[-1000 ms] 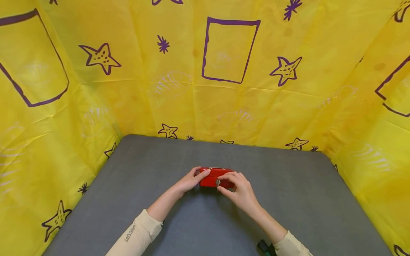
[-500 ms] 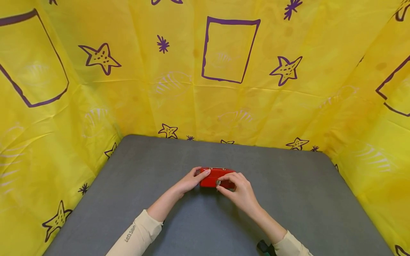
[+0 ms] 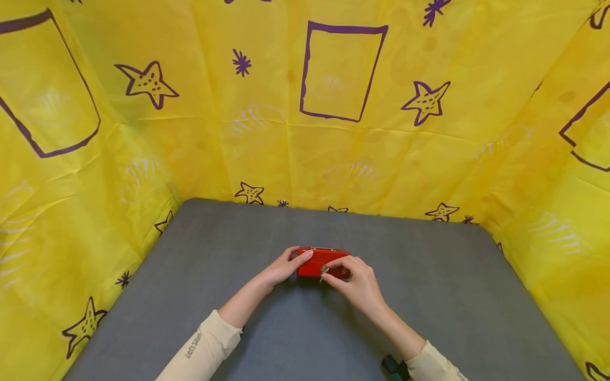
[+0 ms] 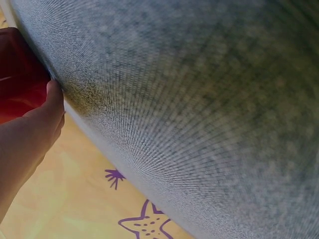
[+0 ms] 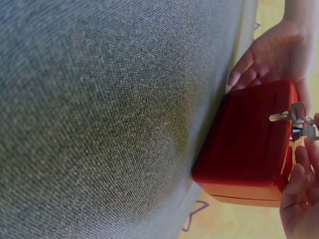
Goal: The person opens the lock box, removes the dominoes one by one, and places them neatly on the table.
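Observation:
A small red cash box [image 3: 311, 269] with a thin metal handle [image 3: 323, 248] on top sits on the grey table. My left hand [image 3: 282, 269] grips its left end, thumb over the front upper edge; in the left wrist view that hand [image 4: 32, 137] reaches the box [image 4: 22, 69] from below. At the front lock my right hand [image 3: 360, 281] pinches a silver key [image 5: 308, 131] between thumb and forefinger. A second key [image 5: 283, 116] dangles from it, against the box's wall [image 5: 239, 139] in the right wrist view. The lid looks closed.
Grey fabric covers the table [image 3: 229, 233]. Yellow cloth walls [image 3: 267, 153] with purple star drawings enclose its back and sides. A dark green and black object [image 3: 394, 366] shows beside the right sleeve, partly out of frame.
The key in my right fingers has turned slightly, and the hanging key now slants to the lower left. My left hand and the box stay put.

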The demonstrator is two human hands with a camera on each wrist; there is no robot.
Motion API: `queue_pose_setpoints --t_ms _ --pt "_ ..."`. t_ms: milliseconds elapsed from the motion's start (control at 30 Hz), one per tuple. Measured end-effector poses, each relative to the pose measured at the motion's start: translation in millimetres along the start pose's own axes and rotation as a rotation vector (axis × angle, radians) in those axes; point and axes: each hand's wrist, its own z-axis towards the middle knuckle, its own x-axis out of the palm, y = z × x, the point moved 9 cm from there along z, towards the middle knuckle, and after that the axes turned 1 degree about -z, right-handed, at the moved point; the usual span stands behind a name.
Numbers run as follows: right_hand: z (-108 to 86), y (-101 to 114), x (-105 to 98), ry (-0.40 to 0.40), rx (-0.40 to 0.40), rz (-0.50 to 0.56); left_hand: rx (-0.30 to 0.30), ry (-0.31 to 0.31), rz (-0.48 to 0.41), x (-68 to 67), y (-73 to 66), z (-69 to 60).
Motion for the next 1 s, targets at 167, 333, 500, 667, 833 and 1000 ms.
queue_pose_setpoints --t_ms 167,333,500,667,833,1000 --pt "-0.4 -1.8 -0.2 -0.008 0.026 0.005 0.006 0.000 0.004 -0.2 -1.3 0.8" --pt "-1.4 -3.5 -0.6 -0.015 0.054 0.007 0.008 -0.004 0.000 0.0 -0.5 1.2" --pt "-1.5 -5.1 -0.3 -0.005 0.068 -0.001 0.018 -0.008 -0.003 -0.3 -1.4 0.3" --pt "-1.4 -5.8 0.0 -0.002 0.066 -0.003 0.017 -0.009 0.002 -0.6 -1.4 0.5" --pt "-1.6 -5.8 -3.4 -0.032 0.040 0.012 0.012 -0.011 -0.001 -0.9 -0.8 0.7" --pt "0.2 -12.7 -15.6 -0.111 0.074 0.040 0.012 -0.013 0.002 -0.9 -1.2 0.9"
